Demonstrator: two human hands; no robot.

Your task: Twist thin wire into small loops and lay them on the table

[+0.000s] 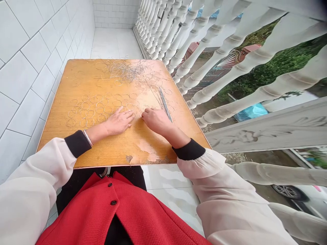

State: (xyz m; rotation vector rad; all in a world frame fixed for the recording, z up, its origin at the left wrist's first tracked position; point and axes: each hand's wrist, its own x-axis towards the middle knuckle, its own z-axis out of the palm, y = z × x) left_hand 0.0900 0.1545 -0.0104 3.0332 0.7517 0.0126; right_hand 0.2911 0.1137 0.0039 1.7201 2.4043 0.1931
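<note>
My left hand (pixel 119 121) lies flat on the wooden table (pixel 109 153), palm down, fingers spread beside the nearest thin wire rings (pixel 98 108). Those rings are spread over the table's middle and left, some overlapping. To the right, my right hand (pixel 157 119) rests on the tabletop with curled fingers, its thumb and fingertips pinched together. A bit of a thin wire ring shows at these fingertips; the rest is hidden by the hand. Just beyond my right hand is a bundle of straight grey wires (pixel 165 103).
A tangled heap of thin wire (pixel 127 69) lies at the table's far edge. White balusters (pixel 213 63) run along the right side, close to the table. On the left stands a white tiled wall (pixel 33 64).
</note>
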